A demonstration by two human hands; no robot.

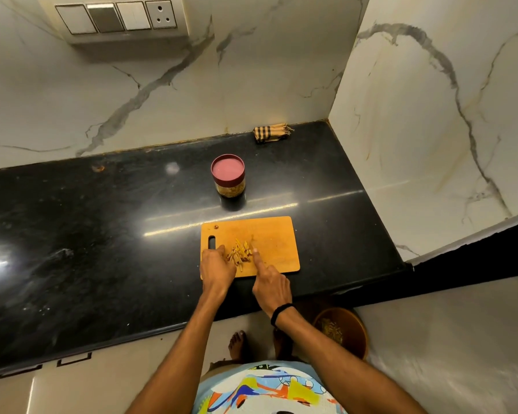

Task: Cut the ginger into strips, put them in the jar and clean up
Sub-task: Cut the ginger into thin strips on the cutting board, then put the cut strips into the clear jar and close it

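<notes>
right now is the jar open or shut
Shut: the pink lid sits flat on top of the upright jar on the counter, behind the cutting board.

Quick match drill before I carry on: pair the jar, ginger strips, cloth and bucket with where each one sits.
Things:
1 jar
2 ginger strips
3 cloth
4 bucket

Places:
A on the cutting board
B on the floor
C back corner of the counter
D on the counter, behind the cutting board

Pairs: 1-D, 2-A, 3-C, 4-B
</notes>
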